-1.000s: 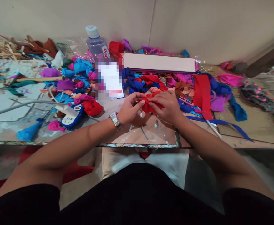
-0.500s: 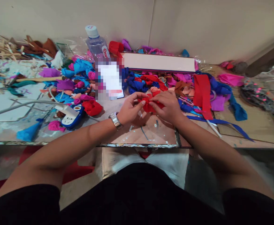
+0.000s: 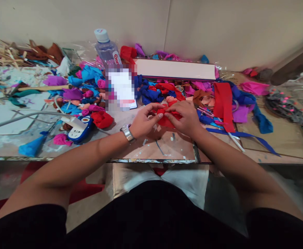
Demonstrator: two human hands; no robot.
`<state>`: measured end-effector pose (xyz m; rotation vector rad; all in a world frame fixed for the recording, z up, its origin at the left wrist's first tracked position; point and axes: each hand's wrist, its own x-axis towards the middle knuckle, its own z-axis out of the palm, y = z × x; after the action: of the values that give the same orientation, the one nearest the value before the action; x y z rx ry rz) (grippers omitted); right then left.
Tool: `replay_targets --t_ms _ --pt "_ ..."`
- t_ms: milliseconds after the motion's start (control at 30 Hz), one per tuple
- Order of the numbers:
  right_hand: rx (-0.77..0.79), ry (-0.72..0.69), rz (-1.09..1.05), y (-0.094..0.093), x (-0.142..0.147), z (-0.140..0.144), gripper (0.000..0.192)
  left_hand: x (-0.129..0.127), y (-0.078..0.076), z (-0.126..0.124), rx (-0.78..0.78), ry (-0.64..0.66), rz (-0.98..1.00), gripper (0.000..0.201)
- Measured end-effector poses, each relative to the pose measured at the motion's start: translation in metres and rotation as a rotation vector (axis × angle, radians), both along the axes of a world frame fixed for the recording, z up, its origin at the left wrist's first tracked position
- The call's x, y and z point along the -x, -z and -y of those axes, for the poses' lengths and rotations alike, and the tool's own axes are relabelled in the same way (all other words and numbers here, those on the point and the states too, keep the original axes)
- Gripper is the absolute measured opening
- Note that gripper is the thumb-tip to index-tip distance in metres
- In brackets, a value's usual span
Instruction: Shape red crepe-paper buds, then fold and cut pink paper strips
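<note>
With both forearms [image 3: 102, 148] angled inward over the bench [image 3: 177, 150], a crinkled red piece [image 3: 166, 119] is held between the left hand [image 3: 144, 119] and the right hand [image 3: 186, 117], each grip being narrowed to a thumb-and-finger pinch on it.

Matt, crinkled red paper-like piece [image 3: 166, 121], shiny metal watch [image 3: 127, 133], smooth clear plastic bottle [image 3: 106, 52], rough wooden sticks [image 3: 8, 61].

A paint-spotted table [image 3: 178, 150], crumpled coloured scraps [image 3: 90, 73] and heaped sticks [image 3: 9, 54] show a craft workshop.
</note>
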<state>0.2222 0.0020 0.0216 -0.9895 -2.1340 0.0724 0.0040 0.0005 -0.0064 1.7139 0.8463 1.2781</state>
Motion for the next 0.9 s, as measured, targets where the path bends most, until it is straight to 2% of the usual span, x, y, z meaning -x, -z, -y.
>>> replay_targets --t_ms 333,600,900 --pt "-0.033 -0.015 -0.029 -0.0012 0.0004 -0.0008 0.015 0.0001 0.006 -0.0031 0.046 -0.014 0.071 0.039" --pt "-0.031 -0.021 -0.046 -0.0015 0.0014 0.0004 0.015 0.0006 0.0008 -0.0003 0.031 -0.023 -0.002 0.04" --pt "-0.023 -0.03 -0.027 -0.0011 0.001 -0.0001 0.019 -0.0003 -0.0029 0.0021 0.033 0.006 0.02 0.033"
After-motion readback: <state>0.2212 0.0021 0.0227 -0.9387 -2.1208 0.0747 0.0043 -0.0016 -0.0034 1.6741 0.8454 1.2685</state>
